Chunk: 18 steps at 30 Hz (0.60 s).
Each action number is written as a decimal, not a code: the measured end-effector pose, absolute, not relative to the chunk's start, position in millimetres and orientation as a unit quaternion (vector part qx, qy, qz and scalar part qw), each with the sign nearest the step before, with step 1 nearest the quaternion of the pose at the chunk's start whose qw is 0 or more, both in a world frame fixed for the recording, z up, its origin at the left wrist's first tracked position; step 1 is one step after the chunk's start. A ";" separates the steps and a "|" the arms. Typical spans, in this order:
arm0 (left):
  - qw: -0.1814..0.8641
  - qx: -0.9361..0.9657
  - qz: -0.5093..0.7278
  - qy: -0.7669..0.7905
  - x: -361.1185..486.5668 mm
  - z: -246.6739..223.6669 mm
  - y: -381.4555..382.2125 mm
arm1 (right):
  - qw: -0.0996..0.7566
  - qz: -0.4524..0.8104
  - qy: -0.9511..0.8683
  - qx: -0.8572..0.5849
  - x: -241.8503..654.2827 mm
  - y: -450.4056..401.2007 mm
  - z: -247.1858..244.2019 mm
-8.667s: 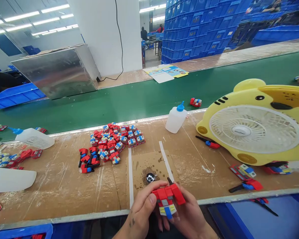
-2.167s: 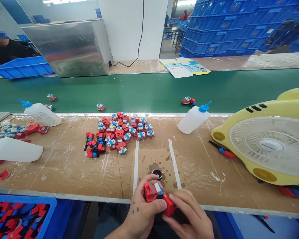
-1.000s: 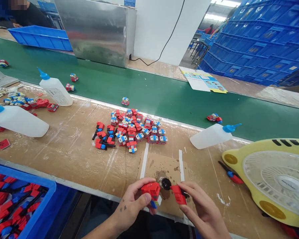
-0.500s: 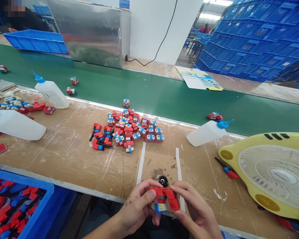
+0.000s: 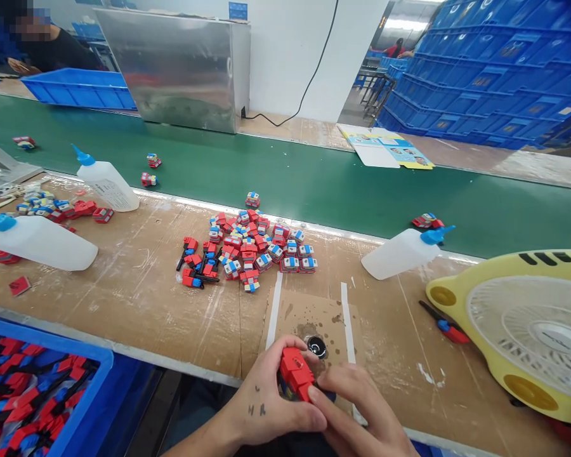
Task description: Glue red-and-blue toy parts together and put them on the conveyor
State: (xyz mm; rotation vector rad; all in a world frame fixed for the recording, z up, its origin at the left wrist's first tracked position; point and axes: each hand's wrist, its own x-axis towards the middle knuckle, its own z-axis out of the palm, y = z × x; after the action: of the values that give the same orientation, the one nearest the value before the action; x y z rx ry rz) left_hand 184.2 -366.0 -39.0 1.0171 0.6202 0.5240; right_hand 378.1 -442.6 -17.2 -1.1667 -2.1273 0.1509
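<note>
Head view: we look out from the wearer's head, forward and down, through one camera.
Left hand [image 5: 266,397] and right hand [image 5: 368,412]: we see them closest, from above, at the bottom edge around and right of centre.
Worktable [image 5: 157,324]: we look across it from its near side at middle range.
Green belt [image 5: 333,190]: we view it beyond the table, tilted, running lower toward the right.
White pillar [image 5: 290,70]: we face it farther off, top centre.
Yellow fan [image 5: 537,330]: our right edge crops it.
Blue bin [image 5: 103,362]: our lower-left corner crops it.
</note>
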 end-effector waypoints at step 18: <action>0.639 0.677 0.292 0.217 179.1 -22.4 -372.9 | 0.587 0.151 -0.595 -0.527 398.7 -478.2 -43.2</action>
State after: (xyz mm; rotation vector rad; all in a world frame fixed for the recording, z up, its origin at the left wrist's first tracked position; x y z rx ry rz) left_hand 179.1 -372.9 -22.4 1.5456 0.4951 0.6664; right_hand 398.7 -478.2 -43.2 -1.2278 -1.3871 0.3524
